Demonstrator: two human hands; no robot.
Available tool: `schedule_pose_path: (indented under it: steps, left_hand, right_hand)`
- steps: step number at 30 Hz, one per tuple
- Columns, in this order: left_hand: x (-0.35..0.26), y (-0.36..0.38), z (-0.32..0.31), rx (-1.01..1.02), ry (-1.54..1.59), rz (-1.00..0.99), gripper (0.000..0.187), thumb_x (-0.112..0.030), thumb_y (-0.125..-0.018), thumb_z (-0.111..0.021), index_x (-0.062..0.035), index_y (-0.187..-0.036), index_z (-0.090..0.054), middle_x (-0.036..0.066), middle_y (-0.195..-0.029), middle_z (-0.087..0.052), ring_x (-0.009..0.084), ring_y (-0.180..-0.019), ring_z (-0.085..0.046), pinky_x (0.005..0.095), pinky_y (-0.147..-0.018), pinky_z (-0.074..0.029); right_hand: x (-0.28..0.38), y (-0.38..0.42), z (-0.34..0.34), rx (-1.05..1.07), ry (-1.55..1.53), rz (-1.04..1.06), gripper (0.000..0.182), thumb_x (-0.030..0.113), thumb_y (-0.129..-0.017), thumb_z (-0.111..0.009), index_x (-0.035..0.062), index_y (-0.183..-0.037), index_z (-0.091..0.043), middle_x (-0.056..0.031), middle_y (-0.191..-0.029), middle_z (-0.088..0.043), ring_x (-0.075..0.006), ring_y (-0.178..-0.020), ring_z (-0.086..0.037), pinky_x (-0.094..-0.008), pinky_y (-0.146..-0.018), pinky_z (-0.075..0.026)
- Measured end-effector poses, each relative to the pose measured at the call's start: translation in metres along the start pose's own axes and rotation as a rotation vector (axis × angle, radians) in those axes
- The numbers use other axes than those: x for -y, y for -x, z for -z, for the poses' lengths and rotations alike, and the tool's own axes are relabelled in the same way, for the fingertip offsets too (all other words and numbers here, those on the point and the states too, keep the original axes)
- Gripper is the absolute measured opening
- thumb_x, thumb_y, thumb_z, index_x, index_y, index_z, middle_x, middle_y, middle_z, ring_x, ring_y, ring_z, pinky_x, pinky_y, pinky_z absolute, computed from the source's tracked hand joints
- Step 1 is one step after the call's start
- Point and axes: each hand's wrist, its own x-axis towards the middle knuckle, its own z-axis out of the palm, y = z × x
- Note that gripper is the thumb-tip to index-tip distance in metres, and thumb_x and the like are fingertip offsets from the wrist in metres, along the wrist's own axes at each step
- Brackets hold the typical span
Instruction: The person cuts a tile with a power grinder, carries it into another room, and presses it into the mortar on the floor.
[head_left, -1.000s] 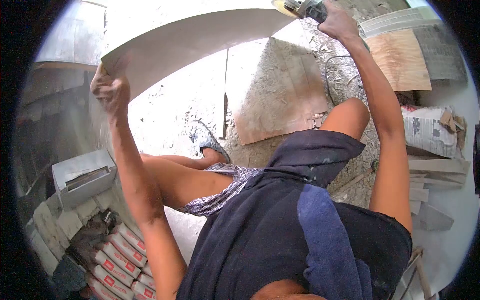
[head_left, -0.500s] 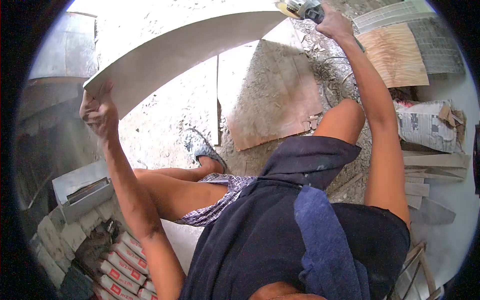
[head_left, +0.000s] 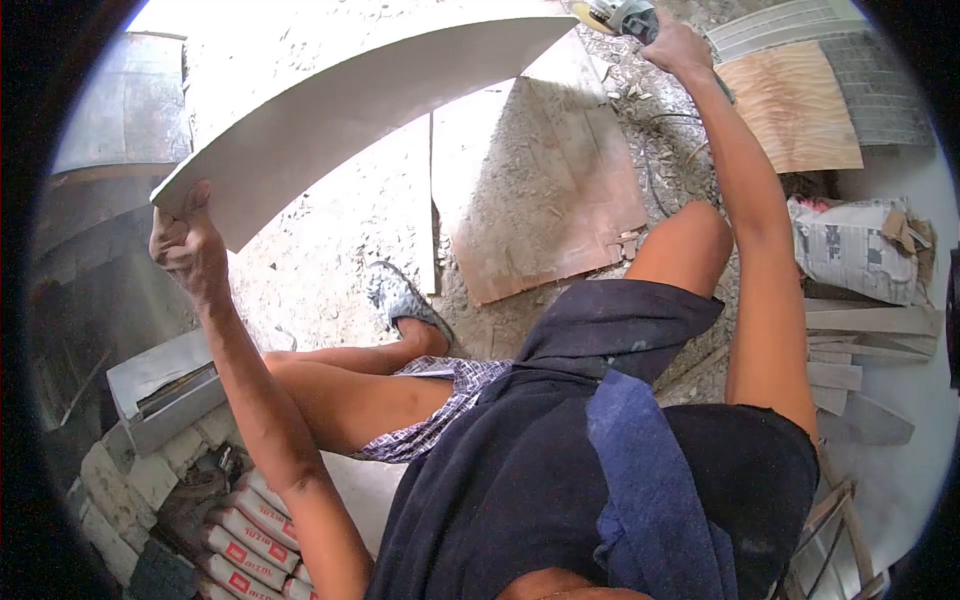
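A long pale grey panel [head_left: 360,115], which looks curved in this wide view, stretches across the upper left. My left hand [head_left: 190,245] is closed around its near-left corner, with the thumb on the broad face. At the top right, my right hand [head_left: 680,50] grips an angle grinder [head_left: 632,20] with a yellowish disc. The disc sits right beside the far right tip of the panel. Part of the grinder's body is hidden by my fingers.
A worn brown board [head_left: 550,200] lies on the debris-strewn floor, near my slippered foot [head_left: 400,295]. A cable [head_left: 655,175] runs past my knee. To the right are a wood-grain sheet [head_left: 790,110], a white sack [head_left: 850,245] and stacked offcuts [head_left: 870,320]. Red-marked packs [head_left: 250,550] lie lower left.
The panel's left end and my left hand have shifted slightly left and down. My right hand with the grinder has moved a little to the right.
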Motion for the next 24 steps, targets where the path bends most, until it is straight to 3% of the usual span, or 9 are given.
schedule_pose_path:
  steps: [6,9,11,12,14,17,20,24]
  left_hand:
    - [-0.008,0.005,-0.002,-0.03,-0.038,-0.024,0.018,-0.011,-0.09,-0.07,0.0009,-0.104,-0.072,0.005,-0.092,-0.075,0.013,-0.082,-0.066,0.0278,-0.075,-0.05]
    - [-0.001,0.004,0.005,-0.011,-0.119,-0.047,0.017,-0.011,-0.091,-0.069,0.0008,-0.103,-0.072,0.006,-0.091,-0.075,0.0135,-0.081,-0.066,0.0285,-0.073,-0.05]
    - [0.011,0.005,0.011,0.05,-0.416,-0.206,0.017,-0.012,-0.091,-0.068,0.0003,-0.102,-0.072,0.006,-0.09,-0.075,0.0136,-0.079,-0.065,0.0288,-0.071,-0.05]
    - [0.006,0.007,0.009,0.049,-0.417,-0.208,0.017,-0.012,-0.091,-0.068,0.0003,-0.102,-0.072,0.006,-0.09,-0.075,0.0136,-0.079,-0.065,0.0288,-0.071,-0.05]
    - [-0.005,0.01,0.002,-0.006,-0.052,0.011,0.018,-0.014,-0.091,-0.068,0.0002,-0.102,-0.071,0.007,-0.09,-0.075,0.0133,-0.077,-0.065,0.0285,-0.071,-0.049]
    - [0.01,0.008,0.008,0.031,-0.208,-0.07,0.021,-0.018,-0.092,-0.069,0.0013,-0.101,-0.071,0.008,-0.09,-0.075,0.0138,-0.077,-0.065,0.0288,-0.072,-0.049]
    - [0.006,0.01,0.005,0.036,-0.114,-0.11,0.023,-0.02,-0.093,-0.068,0.0017,-0.101,-0.07,0.009,-0.089,-0.075,0.0152,-0.076,-0.065,0.0303,-0.072,-0.05]
    - [-0.009,0.004,-0.005,-0.002,-0.185,-0.062,0.022,-0.02,-0.093,-0.067,0.0007,-0.1,-0.07,0.009,-0.09,-0.075,0.0156,-0.076,-0.065,0.0312,-0.073,-0.05]
  right_hand:
    - [-0.011,-0.013,-0.011,0.101,0.072,-0.027,0.059,0.03,-0.066,-0.071,0.0089,-0.121,-0.062,-0.023,-0.104,-0.071,-0.0373,-0.1,-0.069,-0.0454,-0.084,-0.058]
    - [-0.012,-0.015,-0.016,0.051,0.036,-0.054,0.05,0.024,-0.065,-0.073,0.0041,-0.109,-0.064,-0.021,-0.098,-0.071,-0.0353,-0.094,-0.07,-0.0431,-0.08,-0.057]
    - [-0.02,-0.022,-0.026,-0.049,0.081,0.035,0.057,0.023,-0.071,-0.067,0.0176,-0.127,-0.057,-0.0198,-0.109,-0.071,-0.0388,-0.102,-0.068,-0.0489,-0.086,-0.055]
    - [-0.02,-0.023,-0.026,-0.051,0.078,0.035,0.057,0.023,-0.071,-0.067,0.0176,-0.127,-0.057,-0.0198,-0.109,-0.071,-0.0388,-0.102,-0.068,-0.0489,-0.086,-0.055]
    - [-0.021,-0.027,-0.026,0.03,0.085,0.006,0.057,0.02,-0.073,-0.062,0.0179,-0.13,-0.055,-0.0225,-0.115,-0.069,-0.0395,-0.108,-0.067,-0.0497,-0.09,-0.054]
    - [-0.03,-0.035,-0.037,0.081,0.156,0.076,0.059,0.021,-0.074,-0.063,0.0169,-0.131,-0.053,-0.024,-0.114,-0.069,-0.0401,-0.107,-0.067,-0.0499,-0.089,-0.054]
    - [-0.033,-0.02,-0.059,0.053,0.155,0.125,0.057,0.02,-0.075,-0.062,0.0155,-0.131,-0.052,-0.0239,-0.113,-0.069,-0.0408,-0.107,-0.067,-0.0507,-0.089,-0.054]
    - [-0.041,0.005,-0.076,0.132,0.034,-0.035,0.07,0.031,-0.07,-0.068,0.0147,-0.136,-0.05,-0.0233,-0.11,-0.07,-0.0415,-0.104,-0.068,-0.0509,-0.088,-0.055]
